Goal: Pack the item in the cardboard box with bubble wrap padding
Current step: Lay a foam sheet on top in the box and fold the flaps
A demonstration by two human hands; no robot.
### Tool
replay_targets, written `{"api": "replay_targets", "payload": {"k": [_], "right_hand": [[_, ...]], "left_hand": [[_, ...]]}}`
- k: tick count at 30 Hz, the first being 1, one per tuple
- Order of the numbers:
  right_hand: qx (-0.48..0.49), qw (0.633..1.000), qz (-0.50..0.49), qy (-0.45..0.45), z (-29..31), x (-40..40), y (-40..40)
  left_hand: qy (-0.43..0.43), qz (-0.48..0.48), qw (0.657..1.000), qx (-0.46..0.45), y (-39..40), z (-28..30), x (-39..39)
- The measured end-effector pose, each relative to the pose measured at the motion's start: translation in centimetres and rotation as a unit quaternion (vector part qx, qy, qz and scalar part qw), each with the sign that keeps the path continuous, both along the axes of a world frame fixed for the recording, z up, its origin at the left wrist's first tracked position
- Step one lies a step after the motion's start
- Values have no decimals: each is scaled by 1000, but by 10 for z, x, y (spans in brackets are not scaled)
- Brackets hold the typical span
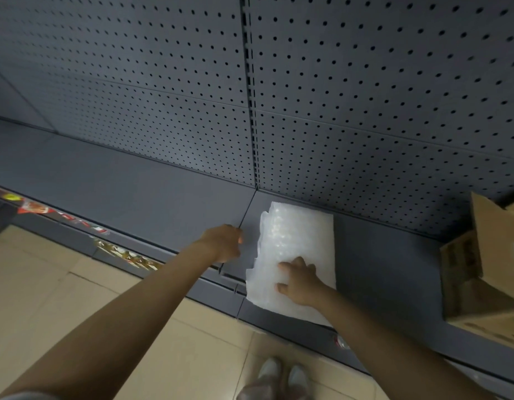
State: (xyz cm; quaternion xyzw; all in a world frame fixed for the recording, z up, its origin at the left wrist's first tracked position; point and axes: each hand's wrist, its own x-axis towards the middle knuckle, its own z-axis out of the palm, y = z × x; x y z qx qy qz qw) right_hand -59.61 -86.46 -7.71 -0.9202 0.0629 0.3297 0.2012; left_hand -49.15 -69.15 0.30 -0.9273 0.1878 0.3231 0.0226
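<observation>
we are early on: our right hand (300,282) lies flat, grip spread wide, on the bubble wrap (293,255) on the shelf (134,192). left hand (224,243) looks curled, grip unclear. cardboard box (486,272) stands open, well apart; no item seen.

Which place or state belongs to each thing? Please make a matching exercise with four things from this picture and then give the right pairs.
Things:
1. bubble wrap
2. cardboard box
3. left hand
4. right hand

Places or states:
a. at the right end of the shelf, flaps open
b. pressing flat on the white sheets
c. lying as a stack on the grey shelf
d. curled, beside the stack's left edge

Pairs: 1-c, 2-a, 3-d, 4-b
</observation>
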Motion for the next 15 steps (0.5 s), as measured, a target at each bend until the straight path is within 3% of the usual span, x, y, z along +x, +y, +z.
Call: {"api": "replay_targets", "payload": {"k": [9,15], "right_hand": [[-75,972,217,-47,2,-4,-46],[-65,972,222,-35,17,-6,-71]], "left_hand": [[8,-27,999,-15,-11,-4,2],[23,-54,998,-6,-31,-16,0]]}}
